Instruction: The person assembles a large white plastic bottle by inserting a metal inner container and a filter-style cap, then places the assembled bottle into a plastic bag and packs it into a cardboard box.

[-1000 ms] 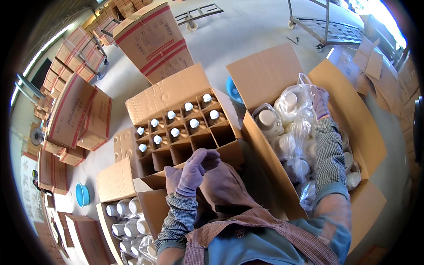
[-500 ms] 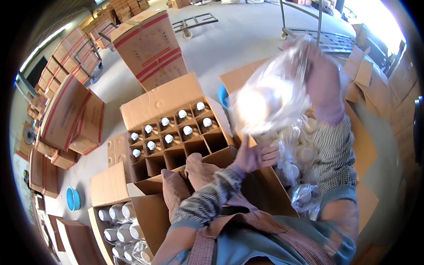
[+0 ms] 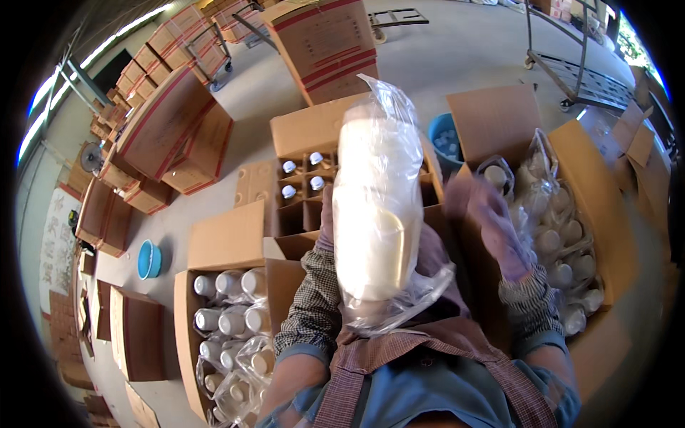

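A clear plastic bag of white, rounded containers (image 3: pixel 378 207) stands upright before my chest, bright with glare. My left hand (image 3: pixel 327 222), in a purplish glove, grips it from the left side; most of its fingers are hidden behind the bag. To the right, apart from the bag, my gloved right hand (image 3: pixel 489 217) is slightly blurred, with its fingers apart and nothing in them. Behind the bag sits an open divided carton (image 3: pixel 307 132) holding bottles with white caps (image 3: pixel 317 158); the bag covers much of it.
An open carton (image 3: pixel 599 221) of bagged white containers stands at right. Another open carton (image 3: pixel 184 342) of them is at lower left. A blue bucket (image 3: pixel 444 135) with pale pieces stands beyond, a blue basin (image 3: pixel 149 260) at left. Taped cartons (image 3: pixel 325 50) and a trolley (image 3: pixel 581 82) are farther back.
The bag has come from the upper right to the front of my chest. My right hand has let go of it and dropped lower; my left hand has taken hold. The view has shifted.
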A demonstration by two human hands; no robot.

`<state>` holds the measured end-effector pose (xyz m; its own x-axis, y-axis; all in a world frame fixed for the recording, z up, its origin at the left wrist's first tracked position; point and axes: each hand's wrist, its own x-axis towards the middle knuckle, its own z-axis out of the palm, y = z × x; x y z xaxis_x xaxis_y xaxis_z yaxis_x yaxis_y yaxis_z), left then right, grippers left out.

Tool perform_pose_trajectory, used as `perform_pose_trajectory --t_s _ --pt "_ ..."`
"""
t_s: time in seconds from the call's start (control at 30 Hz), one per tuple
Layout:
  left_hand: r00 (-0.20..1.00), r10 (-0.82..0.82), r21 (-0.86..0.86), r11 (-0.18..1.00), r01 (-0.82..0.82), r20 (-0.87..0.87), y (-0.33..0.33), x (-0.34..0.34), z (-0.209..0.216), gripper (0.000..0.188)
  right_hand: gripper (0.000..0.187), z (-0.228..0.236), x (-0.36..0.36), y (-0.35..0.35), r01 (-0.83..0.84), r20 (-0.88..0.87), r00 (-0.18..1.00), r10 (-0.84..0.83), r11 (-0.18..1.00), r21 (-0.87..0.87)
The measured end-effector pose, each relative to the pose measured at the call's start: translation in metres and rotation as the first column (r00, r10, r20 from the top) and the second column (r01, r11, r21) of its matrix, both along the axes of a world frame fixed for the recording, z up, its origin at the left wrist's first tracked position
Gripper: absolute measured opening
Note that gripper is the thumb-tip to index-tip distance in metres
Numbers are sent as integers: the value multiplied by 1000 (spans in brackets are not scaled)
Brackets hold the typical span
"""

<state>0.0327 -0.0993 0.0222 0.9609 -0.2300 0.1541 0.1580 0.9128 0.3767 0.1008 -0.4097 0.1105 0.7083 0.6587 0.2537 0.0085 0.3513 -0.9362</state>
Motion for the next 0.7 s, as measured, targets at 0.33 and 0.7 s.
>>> perform_pose_trajectory --t_s 0.33,0.7 --pt "802 417 707 400 -584 427 51 -52 52 104 39 -10 35 180 75 457 889 25 977 -200" --pt "336 684 98 362 -927 648 144 -23 222 43 51 87 72 220 -37 464 774 431 762 -647"
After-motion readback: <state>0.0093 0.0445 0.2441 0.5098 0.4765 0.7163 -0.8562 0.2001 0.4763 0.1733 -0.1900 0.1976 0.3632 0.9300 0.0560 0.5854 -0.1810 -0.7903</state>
